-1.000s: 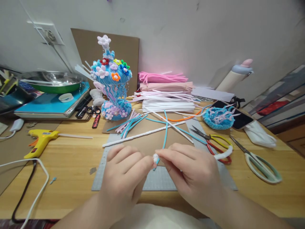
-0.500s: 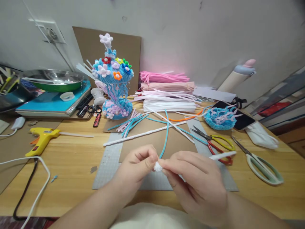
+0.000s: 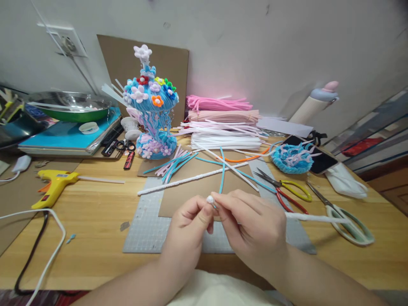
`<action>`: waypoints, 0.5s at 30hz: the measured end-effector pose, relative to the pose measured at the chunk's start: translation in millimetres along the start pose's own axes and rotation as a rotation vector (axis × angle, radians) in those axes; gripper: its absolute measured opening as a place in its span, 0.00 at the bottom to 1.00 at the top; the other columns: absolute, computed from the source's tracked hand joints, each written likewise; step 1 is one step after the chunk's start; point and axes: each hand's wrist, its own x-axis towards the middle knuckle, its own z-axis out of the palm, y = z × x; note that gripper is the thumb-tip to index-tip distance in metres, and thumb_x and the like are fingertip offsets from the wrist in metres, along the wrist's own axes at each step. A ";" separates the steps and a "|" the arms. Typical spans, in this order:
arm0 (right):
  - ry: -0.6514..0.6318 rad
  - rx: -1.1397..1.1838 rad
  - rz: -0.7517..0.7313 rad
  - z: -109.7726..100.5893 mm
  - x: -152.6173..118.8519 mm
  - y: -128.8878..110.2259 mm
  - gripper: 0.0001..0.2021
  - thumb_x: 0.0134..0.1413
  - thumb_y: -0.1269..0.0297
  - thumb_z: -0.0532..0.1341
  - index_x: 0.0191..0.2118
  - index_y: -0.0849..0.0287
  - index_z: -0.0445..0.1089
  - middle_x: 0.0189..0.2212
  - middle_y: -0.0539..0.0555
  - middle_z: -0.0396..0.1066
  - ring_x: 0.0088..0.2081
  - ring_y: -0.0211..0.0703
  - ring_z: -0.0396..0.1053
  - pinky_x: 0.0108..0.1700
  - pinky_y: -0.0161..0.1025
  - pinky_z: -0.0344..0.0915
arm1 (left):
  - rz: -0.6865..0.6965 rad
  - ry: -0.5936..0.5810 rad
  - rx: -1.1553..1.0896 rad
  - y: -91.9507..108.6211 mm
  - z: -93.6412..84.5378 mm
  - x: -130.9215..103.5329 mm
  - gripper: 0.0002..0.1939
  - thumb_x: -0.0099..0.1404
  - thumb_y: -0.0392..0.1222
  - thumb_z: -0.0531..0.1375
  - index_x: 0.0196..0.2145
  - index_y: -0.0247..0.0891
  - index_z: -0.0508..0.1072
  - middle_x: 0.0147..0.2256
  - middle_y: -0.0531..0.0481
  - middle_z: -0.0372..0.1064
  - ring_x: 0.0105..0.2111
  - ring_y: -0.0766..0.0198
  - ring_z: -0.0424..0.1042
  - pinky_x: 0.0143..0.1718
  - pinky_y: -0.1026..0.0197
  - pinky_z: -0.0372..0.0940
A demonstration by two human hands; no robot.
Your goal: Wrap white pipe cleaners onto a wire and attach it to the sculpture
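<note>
Between the fingertips of both hands is a small white fuzzy coil [image 3: 210,199], with a bit of blue at its lower side. My left hand [image 3: 193,219] pinches it from the left, thumb on top. My right hand [image 3: 255,219] pinches it from the right. A long white pipe cleaner [image 3: 314,218] sticks out to the right from behind my right hand, passing over the handles of the green-and-white scissors [image 3: 350,225]. Beyond the hands, a blue pipe cleaner [image 3: 222,178] and white ones lie crossed on brown cardboard [image 3: 181,197].
A decorated blue flower piece [image 3: 153,102] stands at back left, beside pipe cleaner bundles [image 3: 225,142]. A yellow glue gun [image 3: 55,187] lies left. Red-and-yellow pliers [image 3: 288,191], a blue fuzzy ring [image 3: 291,161] and a phone [image 3: 325,160] are on the right. A grey mat [image 3: 143,233] lies below.
Both hands have risen slightly with the white coil, which is now tilted and shows blue beneath. The white pipe cleaner behind my right hand reaches farther right and lies flatter.
</note>
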 end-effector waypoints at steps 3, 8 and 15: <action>-0.049 -0.069 0.009 -2.0 2.0 -1.6 0.08 0.58 0.72 0.56 0.36 0.60 0.73 0.22 0.51 0.69 0.26 0.37 0.65 0.29 0.35 0.54 | 0.338 0.027 0.598 4.1 -10.0 0.0 0.13 0.66 0.41 0.54 0.23 0.39 0.65 0.22 0.55 0.59 0.26 0.66 0.59 0.29 0.62 0.53; -0.248 -0.036 0.071 -5.8 4.0 -0.9 0.10 0.60 0.69 0.54 0.34 0.58 0.72 0.22 0.50 0.68 0.25 0.37 0.65 0.28 0.35 0.51 | 0.993 -0.059 1.266 21.4 -32.1 3.8 0.06 0.63 0.29 0.55 0.32 0.37 0.69 0.26 0.51 0.69 0.25 0.65 0.62 0.30 0.58 0.52; -0.502 0.188 0.138 -8.7 4.2 -0.2 0.08 0.59 0.70 0.54 0.32 0.58 0.69 0.26 0.49 0.70 0.29 0.37 0.66 0.30 0.34 0.53 | 1.219 -0.353 1.379 34.3 -50.2 17.6 0.02 0.62 0.34 0.58 0.31 0.36 0.68 0.26 0.50 0.71 0.26 0.64 0.66 0.29 0.59 0.53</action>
